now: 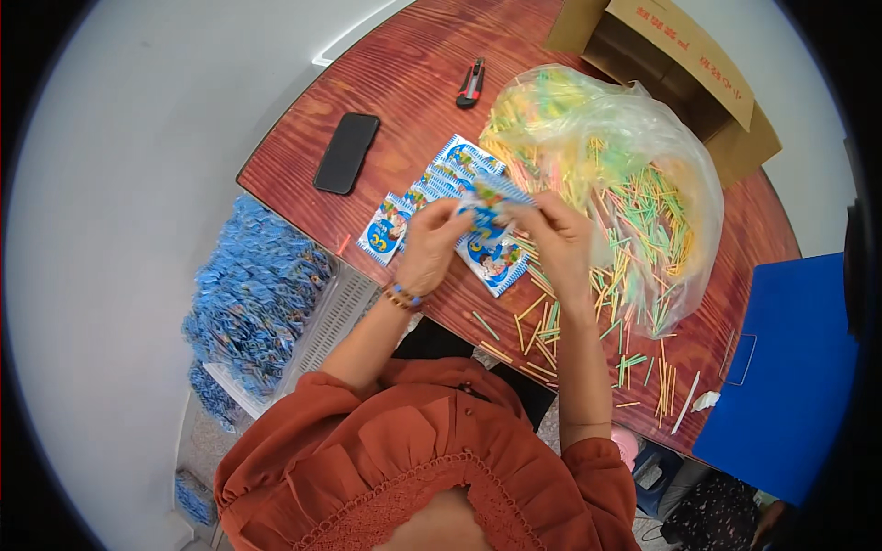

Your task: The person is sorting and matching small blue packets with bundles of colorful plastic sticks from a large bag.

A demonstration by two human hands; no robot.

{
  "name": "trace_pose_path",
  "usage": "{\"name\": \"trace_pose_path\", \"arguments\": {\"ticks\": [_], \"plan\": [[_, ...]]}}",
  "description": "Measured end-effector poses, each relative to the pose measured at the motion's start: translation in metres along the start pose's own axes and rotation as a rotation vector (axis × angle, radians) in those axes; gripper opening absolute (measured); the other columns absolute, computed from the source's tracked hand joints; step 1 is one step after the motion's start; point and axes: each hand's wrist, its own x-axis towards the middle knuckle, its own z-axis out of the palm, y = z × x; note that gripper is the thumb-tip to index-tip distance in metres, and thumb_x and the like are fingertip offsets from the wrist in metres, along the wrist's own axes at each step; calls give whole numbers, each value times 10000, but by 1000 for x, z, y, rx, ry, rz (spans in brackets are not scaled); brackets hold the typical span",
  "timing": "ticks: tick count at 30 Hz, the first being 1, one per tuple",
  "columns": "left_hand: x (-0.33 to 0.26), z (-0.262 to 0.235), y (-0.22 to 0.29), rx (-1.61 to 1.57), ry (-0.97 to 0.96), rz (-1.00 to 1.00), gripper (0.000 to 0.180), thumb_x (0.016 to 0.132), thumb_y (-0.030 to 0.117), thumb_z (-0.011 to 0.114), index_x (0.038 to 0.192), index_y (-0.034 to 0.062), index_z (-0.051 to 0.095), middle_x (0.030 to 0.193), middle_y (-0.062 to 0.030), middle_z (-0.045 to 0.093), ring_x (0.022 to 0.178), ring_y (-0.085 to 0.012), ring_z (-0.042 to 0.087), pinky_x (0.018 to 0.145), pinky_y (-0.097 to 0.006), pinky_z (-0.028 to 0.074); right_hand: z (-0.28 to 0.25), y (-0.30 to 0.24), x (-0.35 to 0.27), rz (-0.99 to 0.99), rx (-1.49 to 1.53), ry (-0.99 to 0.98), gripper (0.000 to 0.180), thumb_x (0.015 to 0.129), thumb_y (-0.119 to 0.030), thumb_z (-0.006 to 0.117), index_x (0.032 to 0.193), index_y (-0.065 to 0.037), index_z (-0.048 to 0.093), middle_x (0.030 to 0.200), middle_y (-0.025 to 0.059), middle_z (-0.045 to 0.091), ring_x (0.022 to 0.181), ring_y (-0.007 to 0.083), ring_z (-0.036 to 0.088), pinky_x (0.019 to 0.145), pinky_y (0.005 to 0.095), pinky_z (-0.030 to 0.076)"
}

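Hands meet mid-surface: left hand (430, 246) and right hand (558, 241) both pinch one blue packet (484, 216). Clear plastic bag (634, 174) spills colourful sticks (643, 220); crate (276, 312) holds more blue packets; cardboard box (680, 64) sits open.

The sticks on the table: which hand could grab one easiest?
Probably the right hand: the loose coloured sticks lie just under and beside it. The left hand is farther away, and both hold a blue packet.

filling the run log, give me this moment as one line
hands: left hand and right hand both hold one blue packet | table: packet row, bag of coloured sticks
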Motion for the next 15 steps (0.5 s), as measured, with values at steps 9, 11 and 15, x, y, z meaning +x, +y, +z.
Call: {"name": "trace_pose_path", "arguments": {"ticks": [9,11,15], "plan": [[-40,-116,18,1283,389,316,76,861,101,669,870,27,654,907,-31,643,834,-102,578,685,-264,431,107,88,-3,198,-134,-83,186,852,-182,642,834,3,640,670,154,627,602,269,617,564,340,469],[-36,-114,12,1375,388,391,112,841,142,683,844,44,628,886,-52,626,846,-171,571,712,-319,410,103,84,-4,17,-370,-18,177,856,-202,638,910,-33,644,770,154,648,698,327,626,620,385,483],[-36,-108,9,1568,537,456,205,842,233,665,981,87,623,1019,-70,610,997,-259,531,837,-411,338,39,65,-21,-39,-752,130,259,795,-218,700,992,-57,653,937,110,662,869,299,630,743,373,488]]}}
